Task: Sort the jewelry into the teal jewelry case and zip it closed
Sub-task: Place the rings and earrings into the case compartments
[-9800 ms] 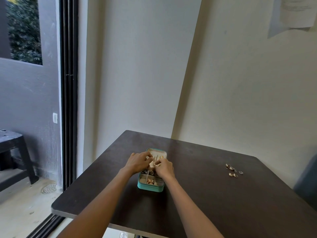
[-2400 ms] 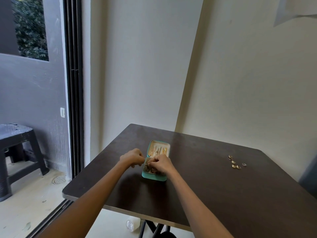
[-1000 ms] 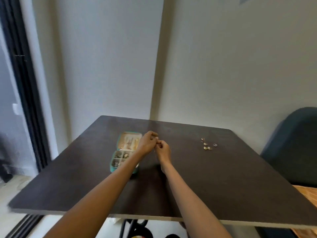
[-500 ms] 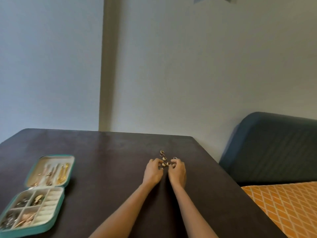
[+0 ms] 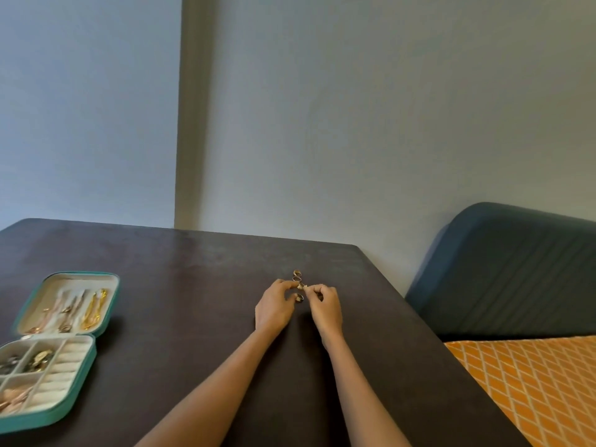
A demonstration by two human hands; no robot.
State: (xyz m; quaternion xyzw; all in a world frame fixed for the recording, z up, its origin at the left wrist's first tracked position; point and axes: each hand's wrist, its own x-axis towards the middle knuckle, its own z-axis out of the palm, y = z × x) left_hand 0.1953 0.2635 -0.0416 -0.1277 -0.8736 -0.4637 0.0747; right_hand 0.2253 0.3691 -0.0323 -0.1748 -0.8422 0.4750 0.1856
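The teal jewelry case (image 5: 84,362) lies open at the table's left edge. Gold chains sit in its lid and small pieces in its cream compartments. Several gold rings (image 5: 297,275) lie in a short row near the table's far right. Both hands are at that row. My right hand (image 5: 325,306) pinches one small ring (image 5: 302,286) between thumb and forefinger. My left hand (image 5: 274,307) curls beside it, its fingertips by the rings and its thumb next to another ring (image 5: 300,297). I cannot tell whether it holds one.
The dark table (image 5: 193,285) stands in a wall corner. A blue padded chair back (image 5: 503,269) is just off its right edge, with an orange patterned cushion (image 5: 529,382) below it.
My view swung right from the case to the rings. Both hands left the case and crossed to the ring row; in the last half second the right fingers closed on one ring.
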